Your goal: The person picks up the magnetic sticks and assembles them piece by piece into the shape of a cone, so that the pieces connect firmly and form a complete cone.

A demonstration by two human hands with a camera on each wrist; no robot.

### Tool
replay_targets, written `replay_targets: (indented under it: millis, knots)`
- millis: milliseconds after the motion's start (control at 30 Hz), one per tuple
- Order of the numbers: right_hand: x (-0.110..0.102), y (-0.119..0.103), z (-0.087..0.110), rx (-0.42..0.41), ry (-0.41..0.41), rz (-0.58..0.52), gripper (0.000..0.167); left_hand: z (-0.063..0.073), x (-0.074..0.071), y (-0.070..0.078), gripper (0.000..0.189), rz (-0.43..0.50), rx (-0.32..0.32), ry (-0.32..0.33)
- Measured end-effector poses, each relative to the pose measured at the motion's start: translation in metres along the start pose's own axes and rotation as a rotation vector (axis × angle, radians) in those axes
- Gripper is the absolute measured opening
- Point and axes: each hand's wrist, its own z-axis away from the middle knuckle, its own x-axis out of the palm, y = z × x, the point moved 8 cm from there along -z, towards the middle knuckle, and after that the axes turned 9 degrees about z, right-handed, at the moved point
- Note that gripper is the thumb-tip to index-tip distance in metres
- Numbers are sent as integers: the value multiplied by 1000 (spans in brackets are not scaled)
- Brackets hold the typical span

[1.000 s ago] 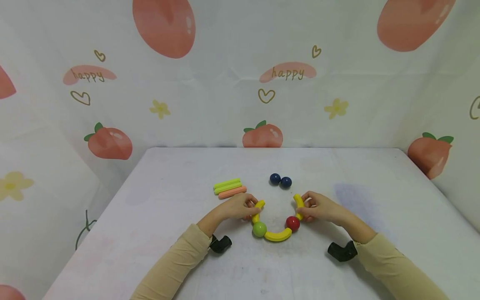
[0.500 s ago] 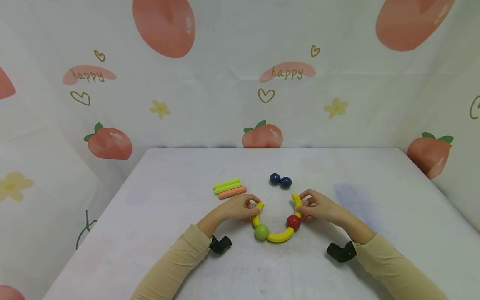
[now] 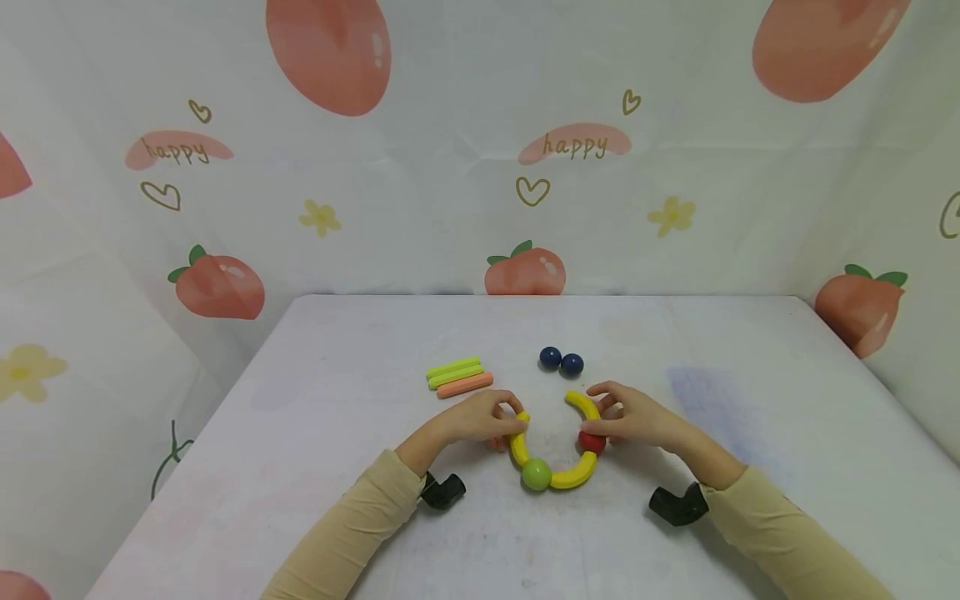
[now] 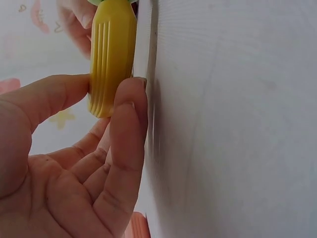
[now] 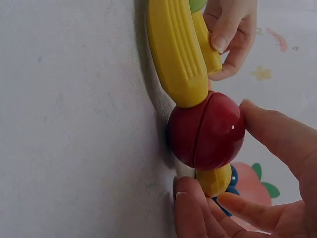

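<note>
Nearest, a tan left sleeve (image 3: 341, 529) and right sleeve (image 3: 795, 533) reach in over the white table (image 3: 525, 558). Past them, a green ball (image 3: 536, 474) and a curved middle yellow piece (image 3: 573, 472) form the near bend of a U-shaped chain on the tabletop, its mouth facing away from the person. At its left side, the left hand (image 3: 480, 418) pinches the left yellow piece (image 3: 518, 442) between thumb and finger; opposite, the right hand (image 3: 633, 417) grasps the red ball (image 3: 592, 441), thumb against it and fingers by the far yellow piece (image 3: 582, 404), whose tip is free. To bend this well, I would press both sides inward evenly and slowly, flat along the table, steadying the touching joints, since a twist or lift could probably part ball from piece. Farther off, well apart from the chain's tips, lie an orange stick (image 3: 465, 385), two yellow-green sticks (image 3: 454, 372) and two dark blue balls (image 3: 551, 358).
</note>
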Motion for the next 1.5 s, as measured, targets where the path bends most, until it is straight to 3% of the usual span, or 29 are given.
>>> replay_targets:
  millis: [267, 600, 1000, 1267, 1500]
  knots:
    - [5, -10, 1, -34, 0, 97, 72, -1, 2, 1, 27, 5, -5, -13]
    - [6, -21, 0, -110, -6, 154, 59, -1, 7, 4, 26, 20, -9, -33]
    - [2, -19, 1, -113, -28, 168, 50, 0, 9, 7, 22, 24, 3, -49]
    - [-5, -22, 2, -162, -2, 208, 43, 1, 10, 10, 21, -3, 6, -45]
    - [-9, -22, 3, -167, 18, 250, 41, 1, 14, 10, 21, -82, -4, -54]
